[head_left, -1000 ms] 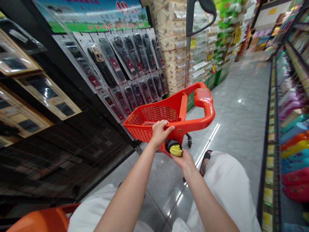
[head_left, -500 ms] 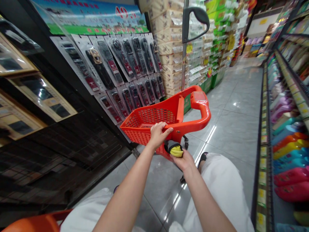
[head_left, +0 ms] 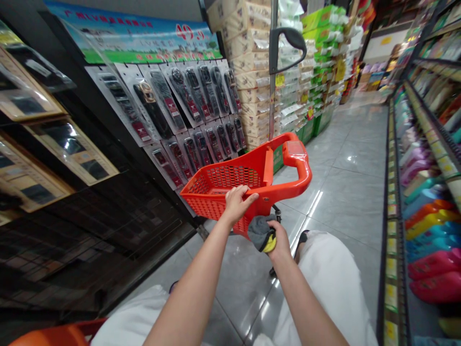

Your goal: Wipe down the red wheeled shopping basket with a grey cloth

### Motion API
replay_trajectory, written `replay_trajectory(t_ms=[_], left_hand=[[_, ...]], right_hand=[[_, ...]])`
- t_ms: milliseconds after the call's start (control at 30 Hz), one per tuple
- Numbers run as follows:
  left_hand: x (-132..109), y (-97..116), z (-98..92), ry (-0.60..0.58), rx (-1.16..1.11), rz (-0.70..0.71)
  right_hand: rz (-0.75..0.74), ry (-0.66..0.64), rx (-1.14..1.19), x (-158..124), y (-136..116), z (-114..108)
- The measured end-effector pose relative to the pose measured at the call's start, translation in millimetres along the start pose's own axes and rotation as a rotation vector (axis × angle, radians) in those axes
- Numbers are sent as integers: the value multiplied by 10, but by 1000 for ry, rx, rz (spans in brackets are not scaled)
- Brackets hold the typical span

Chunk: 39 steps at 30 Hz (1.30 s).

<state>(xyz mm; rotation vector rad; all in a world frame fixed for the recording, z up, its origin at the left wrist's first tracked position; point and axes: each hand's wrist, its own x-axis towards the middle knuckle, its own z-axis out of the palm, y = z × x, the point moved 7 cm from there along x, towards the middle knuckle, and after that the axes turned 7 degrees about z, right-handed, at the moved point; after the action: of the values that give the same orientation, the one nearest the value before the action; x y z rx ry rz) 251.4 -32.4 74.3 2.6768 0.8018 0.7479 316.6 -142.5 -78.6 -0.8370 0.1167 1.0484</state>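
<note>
An orange-red plastic shopping cart [head_left: 222,207] stands in front of me, its perforated basket to the left and its looped handle to the right. My left hand [head_left: 237,205] is closed over the basket's near rim, thumb pointing right along the edge. Lower down, beside the cart's near side, my right hand [head_left: 280,241] grips a bunched grey-and-yellow cleaning cloth [head_left: 260,231]. The grey face shows most, with a yellow part at the bottom. I cannot tell whether the cloth touches the cart.
Packaged belts [head_left: 185,91] hang on the display at left, beside framed boxed goods [head_left: 72,149]. Stacked cartons [head_left: 252,72] rise behind the cart near a metal pole with a dark grey handle [head_left: 274,50]. Shelves of colourful slippers [head_left: 432,240] line the right. Another orange object [head_left: 54,336] sits bottom left.
The cloth in my right hand has turned and spread, so more grey and less yellow shows. My left hand stays on the rim. The view has shifted slightly.
</note>
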Motion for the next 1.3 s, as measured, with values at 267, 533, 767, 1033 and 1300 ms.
replay_trajectory(t_ms=[267, 533, 767, 1033, 1300], left_hand=[[2, 20, 24, 20, 3, 2], [-29, -30, -19, 34, -11, 13], [-48, -94, -53, 17, 1, 10], [-12, -91, -46, 29, -20, 24], [0, -80, -23, 34, -30, 24]], right_hand=[[-675, 147, -459, -289, -582, 97], [-726, 39, -613, -136, -568, 30], [-758, 73, -657, -79, -134, -141], [-683, 96, -674, 94, 232, -352], [-424, 268, -574, 510, 843, -953]])
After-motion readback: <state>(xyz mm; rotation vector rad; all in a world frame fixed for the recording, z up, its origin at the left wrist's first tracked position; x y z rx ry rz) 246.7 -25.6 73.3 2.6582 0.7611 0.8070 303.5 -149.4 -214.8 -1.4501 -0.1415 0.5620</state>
